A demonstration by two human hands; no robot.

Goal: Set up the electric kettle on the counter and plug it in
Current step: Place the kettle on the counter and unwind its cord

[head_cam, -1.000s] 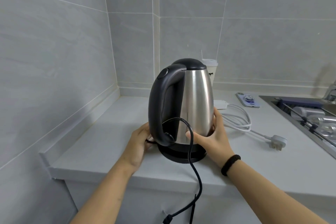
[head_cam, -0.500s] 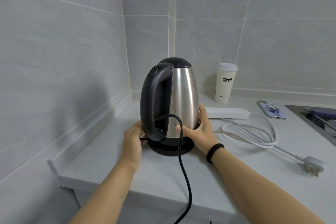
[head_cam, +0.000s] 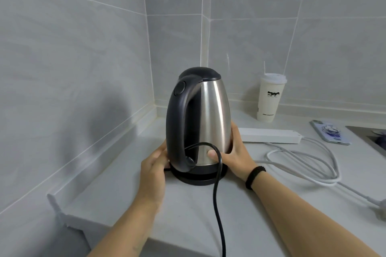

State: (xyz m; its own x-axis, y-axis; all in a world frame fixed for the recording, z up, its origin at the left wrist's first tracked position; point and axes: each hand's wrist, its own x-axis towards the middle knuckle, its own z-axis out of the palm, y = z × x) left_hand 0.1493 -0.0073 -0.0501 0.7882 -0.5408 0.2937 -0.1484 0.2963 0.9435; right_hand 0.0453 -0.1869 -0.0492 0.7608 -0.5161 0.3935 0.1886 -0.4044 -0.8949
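Now kettle (head_cam: 211,119) farther back on counter (head_cam: 188,210), hands (head_cam: 153,165) unchanged.

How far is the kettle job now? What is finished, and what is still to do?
Done: the kettle stands upright on its black base on the counter. In hand: the left hand and right hand hold it low on both sides. Left: the black cord hangs over the counter's front edge, its plug out of view; the white power strip lies to the right.
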